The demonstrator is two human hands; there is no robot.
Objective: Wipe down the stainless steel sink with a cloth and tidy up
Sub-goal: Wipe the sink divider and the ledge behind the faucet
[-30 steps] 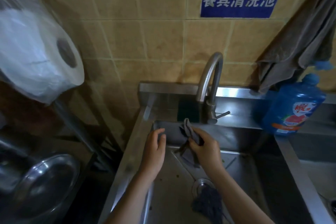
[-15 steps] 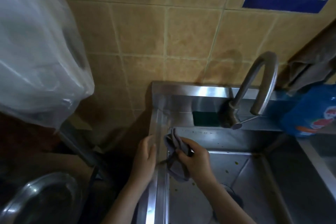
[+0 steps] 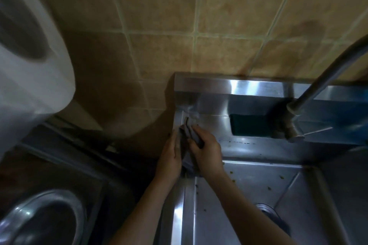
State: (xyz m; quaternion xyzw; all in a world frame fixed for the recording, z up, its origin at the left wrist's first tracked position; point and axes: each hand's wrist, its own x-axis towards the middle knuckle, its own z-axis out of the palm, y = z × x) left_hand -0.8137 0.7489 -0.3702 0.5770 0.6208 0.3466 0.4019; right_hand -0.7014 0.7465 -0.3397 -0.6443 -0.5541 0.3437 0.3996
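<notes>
— How much of the cloth (image 3: 187,162) shows?
— Little. The right hand (image 3: 207,149) and left hand (image 3: 169,157) cover most of it.
— And the faucet (image 3: 328,77)?
— Its spout runs off the right edge. The paper roll (image 3: 29,65) is blurred, and the right forearm hides part of the drain (image 3: 265,208).

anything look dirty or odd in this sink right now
Yes: yellowish specks dot the sink floor, and dark specks line the ledge before the green pad, likely unwiped residue. The right hand holds the cloth at the rear left corner.
</notes>
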